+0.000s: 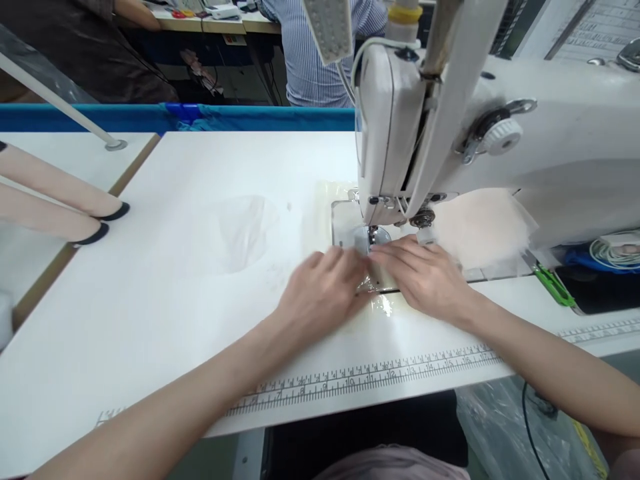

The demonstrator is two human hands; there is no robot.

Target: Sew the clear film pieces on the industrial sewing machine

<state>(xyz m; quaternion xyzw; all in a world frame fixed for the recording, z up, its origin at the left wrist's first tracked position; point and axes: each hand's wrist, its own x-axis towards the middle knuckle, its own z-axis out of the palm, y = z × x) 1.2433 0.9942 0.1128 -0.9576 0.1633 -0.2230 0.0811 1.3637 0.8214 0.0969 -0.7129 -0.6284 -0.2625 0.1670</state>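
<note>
A white sewing machine [390, 133] stands over its metal needle plate [345, 223]. My left hand [325, 287], slightly blurred, is just left of the presser foot [373, 237] with its fingers curled in. Whatever its fingertips pinch is hidden. On the other side of the foot, my right hand [425, 277] lies with fingers stretched out toward the needle area. Their tips almost meet those of the left hand. A pale pink piece of fabric [483, 223] lies under the machine arm, beyond my right hand.
A thin translucent piece [245, 233] lies on the white table [200, 320]. Two long pale pieces with dark ends [60, 193] extend in from the left. Green-handled thread snips [555, 283] rest at right. A printed ruler [360, 381] follows the front edge. People sit beyond a blue cloth edge [270, 119].
</note>
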